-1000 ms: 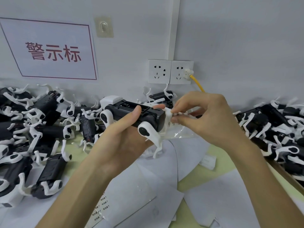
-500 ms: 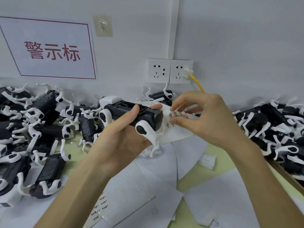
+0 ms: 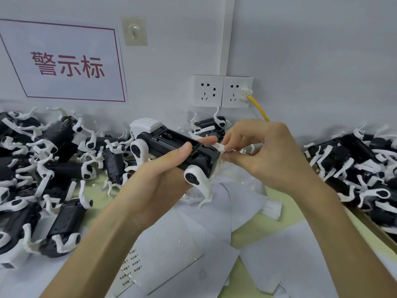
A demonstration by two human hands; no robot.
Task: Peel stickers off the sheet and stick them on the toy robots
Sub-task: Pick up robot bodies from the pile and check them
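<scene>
The toy robot (image 3: 171,147) is held lengthwise above the desk (image 3: 247,235), just ahead of centre view. It has a black box body, a white head at the far left end, and white curved legs on round hubs with black centres. An open recess on top shows a coil spring.

Your left hand (image 3: 159,183) grips the body: the thumb lies across the top and the fingers wrap underneath. Your right hand (image 3: 268,155) is at the robot's right end, with thumb and forefinger pinched together on a small sticker (image 3: 230,152). The sticker sits at that end face; its print is too small to read, and you cannot tell whether it touches the face.

Below the hands, a sticker sheet (image 3: 154,250) lies on the desk with short rows of dark characters near its lower left corner, too small to read. More loose white sheets (image 3: 279,254) overlap around it.

A left pile of robots (image 3: 64,168) and a right pile of robots (image 3: 354,164), same black and white, flank the work area.

On the wall, a white sign (image 3: 64,63) with a red border reads "警示标" in red. Right of it is a clear adhesive hook (image 3: 135,32). Two white sockets (image 3: 208,91) sit above the robot; the right one carries a plug with a yellow cable (image 3: 258,108).
</scene>
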